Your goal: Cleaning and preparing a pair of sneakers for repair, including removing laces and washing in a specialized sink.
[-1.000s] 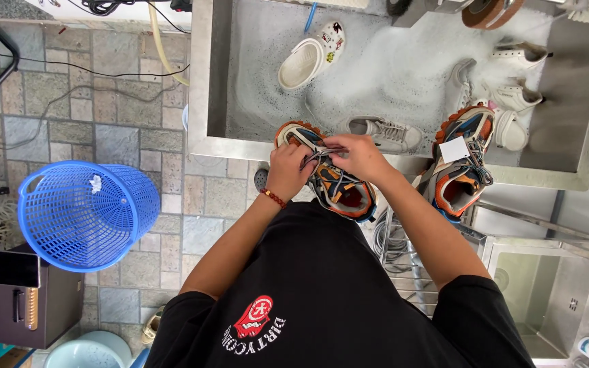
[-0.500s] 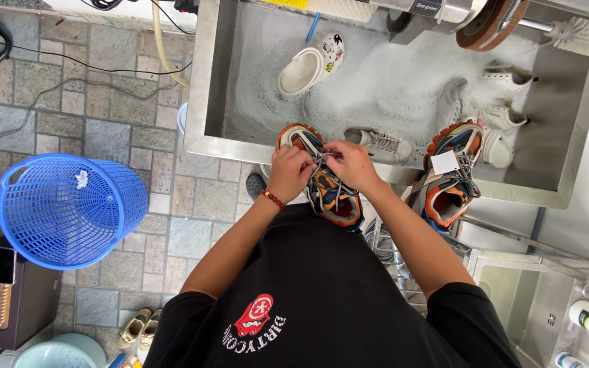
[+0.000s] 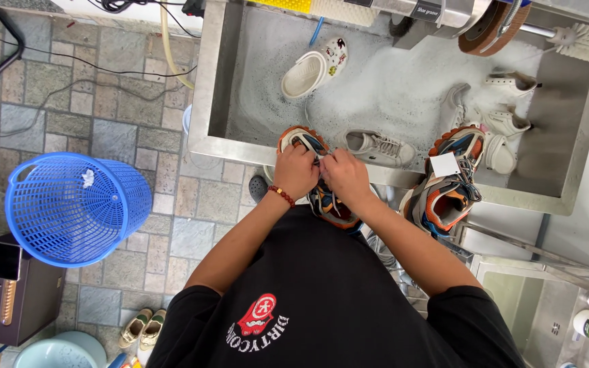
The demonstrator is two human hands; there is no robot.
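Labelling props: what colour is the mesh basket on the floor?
Blue basket, head view.

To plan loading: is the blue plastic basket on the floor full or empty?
Nearly empty: the blue plastic basket holds only one small white scrap.

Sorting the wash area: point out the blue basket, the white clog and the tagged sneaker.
blue basket (image 3: 69, 204), head view, on its mesh inside.
white clog (image 3: 305, 73), head view, on its inner sole.
tagged sneaker (image 3: 448, 194), head view, on its orange lining.

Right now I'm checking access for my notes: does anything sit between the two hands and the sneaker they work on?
Nothing visible: the left hand and right hand already touch the orange-and-blue sneaker on the sink rim.
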